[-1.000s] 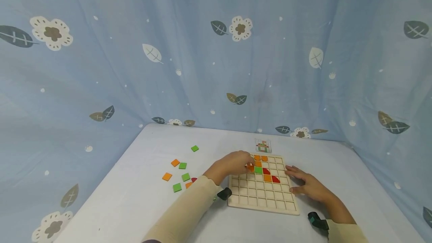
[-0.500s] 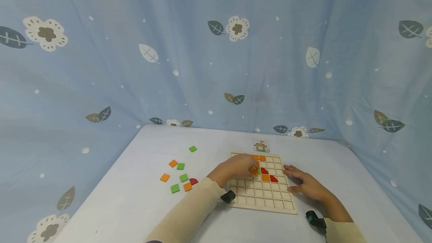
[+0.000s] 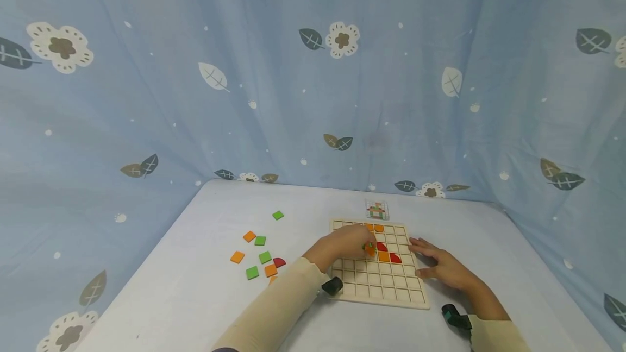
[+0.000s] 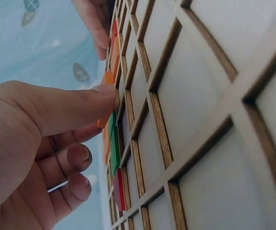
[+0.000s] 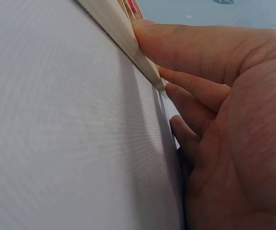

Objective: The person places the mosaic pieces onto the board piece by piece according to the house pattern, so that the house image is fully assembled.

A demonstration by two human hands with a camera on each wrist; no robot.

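Note:
My left hand [image 3: 346, 243] is over the wooden grid board [image 3: 380, 280], pinching an orange square tile [image 4: 108, 77] between thumb and forefinger. In the left wrist view that tile stands tilted at the grid, beside a green tile [image 4: 113, 146] and a red piece [image 4: 120, 194]. On the board, red quarter-round pieces [image 3: 395, 258] lie next to an orange tile [image 3: 383, 256], and orange round-marked tiles [image 3: 379, 228] sit in the far row. Fingers spread, my right hand [image 3: 444, 269] rests against the board's right edge; its thumb touches the rim in the right wrist view.
Several loose green tiles [image 3: 265, 257] and orange tiles [image 3: 237, 257] lie on the white table left of the board, with a red piece [image 3: 279, 262] among them. Behind the board is a small pattern card [image 3: 377, 210]. A blue curtain [image 3: 274, 91] hangs along the back.
My left hand has shifted slightly right and toward me over the board, carrying the orange tile from beside the green tile to just in front of it. My right hand stays at the edge.

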